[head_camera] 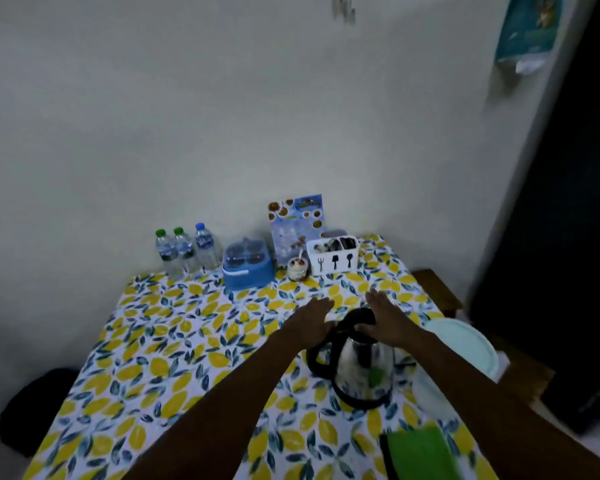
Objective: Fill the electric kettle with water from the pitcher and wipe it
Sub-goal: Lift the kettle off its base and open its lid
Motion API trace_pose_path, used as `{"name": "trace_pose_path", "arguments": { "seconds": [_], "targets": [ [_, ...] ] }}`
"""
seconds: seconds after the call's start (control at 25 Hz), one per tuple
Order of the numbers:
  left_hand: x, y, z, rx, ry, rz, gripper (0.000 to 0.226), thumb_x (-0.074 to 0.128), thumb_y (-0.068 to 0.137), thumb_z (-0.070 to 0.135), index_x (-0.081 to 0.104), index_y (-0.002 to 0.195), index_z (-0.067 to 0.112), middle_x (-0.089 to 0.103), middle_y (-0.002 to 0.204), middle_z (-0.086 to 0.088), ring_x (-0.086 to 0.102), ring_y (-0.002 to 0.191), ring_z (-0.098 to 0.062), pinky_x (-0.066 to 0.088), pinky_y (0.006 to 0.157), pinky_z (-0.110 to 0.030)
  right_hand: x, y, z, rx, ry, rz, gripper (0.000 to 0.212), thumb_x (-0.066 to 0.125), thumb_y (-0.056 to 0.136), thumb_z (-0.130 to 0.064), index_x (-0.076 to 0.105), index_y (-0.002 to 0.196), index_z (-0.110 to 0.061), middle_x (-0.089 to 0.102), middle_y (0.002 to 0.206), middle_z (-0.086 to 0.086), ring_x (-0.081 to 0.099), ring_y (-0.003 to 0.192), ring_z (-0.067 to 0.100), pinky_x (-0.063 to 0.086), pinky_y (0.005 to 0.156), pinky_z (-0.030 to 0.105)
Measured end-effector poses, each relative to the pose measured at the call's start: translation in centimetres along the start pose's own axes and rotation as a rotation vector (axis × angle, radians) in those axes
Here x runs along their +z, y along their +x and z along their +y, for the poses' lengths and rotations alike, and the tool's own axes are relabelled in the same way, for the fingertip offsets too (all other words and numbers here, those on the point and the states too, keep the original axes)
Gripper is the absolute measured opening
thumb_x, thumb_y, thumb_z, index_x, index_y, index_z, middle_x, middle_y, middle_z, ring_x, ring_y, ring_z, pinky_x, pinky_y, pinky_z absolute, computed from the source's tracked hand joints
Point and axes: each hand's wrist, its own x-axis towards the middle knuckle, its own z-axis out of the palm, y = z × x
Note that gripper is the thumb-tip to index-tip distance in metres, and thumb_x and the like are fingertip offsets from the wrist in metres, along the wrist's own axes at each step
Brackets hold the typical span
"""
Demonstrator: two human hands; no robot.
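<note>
A steel electric kettle (362,370) with a black lid, handle and base stands on the lemon-print tablecloth (174,341), right of the middle. My left hand (312,322) is flat and open at the upper left of its lid. My right hand (385,320) reaches over the lid, fingers stretched forward and the thumb on the lid's top. A green cloth (420,452) lies at the near right edge of the table. A pale, white-blue lidded vessel (465,348), possibly the pitcher, sits to the right of the kettle, partly behind my right forearm.
Against the back wall stand three water bottles (187,251), a blue lidded box (246,266), a small jar (298,268), a white cutlery holder (333,256) and a printed card (297,225). A dark doorway (568,237) is at the right.
</note>
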Motion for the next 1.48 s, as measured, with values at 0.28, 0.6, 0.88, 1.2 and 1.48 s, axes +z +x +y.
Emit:
{"name": "trace_pose_path", "arguments": {
  "seconds": [0.28, 0.6, 0.88, 1.2, 1.48],
  "targets": [
    [4.5, -0.9, -1.2, -0.104, -0.23, 0.07, 0.034, 0.051, 0.097, 0.024, 0.047, 0.128, 0.009, 0.055, 0.127, -0.018, 0.054, 0.114, -0.033, 0.042, 0.09, -0.042, 5.4, -1.4, 1.8, 0.012, -0.006, 0.181, 0.108, 0.077, 0.077, -0.042, 0.009, 0.154, -0.009, 0.003, 0.164, 0.01, 0.018, 0.148, 0.032, 0.034, 0.11, 0.052],
    [6.1, -4.1, -2.7, -0.118, -0.311, 0.199, 0.041, 0.053, 0.097, 0.027, 0.046, 0.135, 0.015, 0.057, 0.132, -0.011, 0.056, 0.116, -0.029, 0.047, 0.092, -0.038, 5.7, -3.9, 0.4, -0.083, 0.113, 0.247, 0.101, 0.076, 0.075, -0.047, 0.021, 0.153, -0.014, 0.014, 0.163, 0.003, 0.021, 0.147, 0.024, 0.018, 0.117, 0.051],
    [6.0, -12.7, -6.7, -0.189, -0.335, 0.276, 0.041, 0.052, 0.098, 0.033, 0.047, 0.135, 0.017, 0.057, 0.133, -0.003, 0.056, 0.117, -0.02, 0.047, 0.097, -0.039, 9.1, -6.6, -4.4, -0.227, 0.214, 0.122, 0.096, 0.074, 0.078, -0.048, 0.018, 0.153, -0.026, 0.008, 0.156, -0.02, 0.009, 0.141, -0.001, 0.021, 0.119, 0.049],
    [6.7, -18.9, -10.1, -0.257, -0.376, 0.328, 0.037, 0.059, 0.095, 0.017, 0.053, 0.131, 0.014, 0.063, 0.128, -0.008, 0.055, 0.111, -0.012, 0.045, 0.094, -0.027, 15.4, -7.7, -8.2, -0.23, 0.265, 0.06, 0.107, 0.075, 0.075, -0.049, 0.009, 0.155, -0.024, 0.009, 0.16, -0.012, 0.015, 0.147, 0.011, 0.029, 0.118, 0.041],
    [5.9, -16.3, -5.4, -0.209, -0.322, 0.35, 0.054, 0.058, 0.091, 0.041, 0.045, 0.137, 0.015, 0.056, 0.132, -0.008, 0.053, 0.12, -0.023, 0.046, 0.102, -0.043, 16.6, -8.7, -6.3, -0.156, -0.18, 0.166, 0.11, 0.037, 0.073, -0.08, 0.015, 0.153, -0.008, 0.013, 0.163, 0.008, 0.009, 0.15, 0.025, 0.028, 0.114, 0.056]
  ]
}}
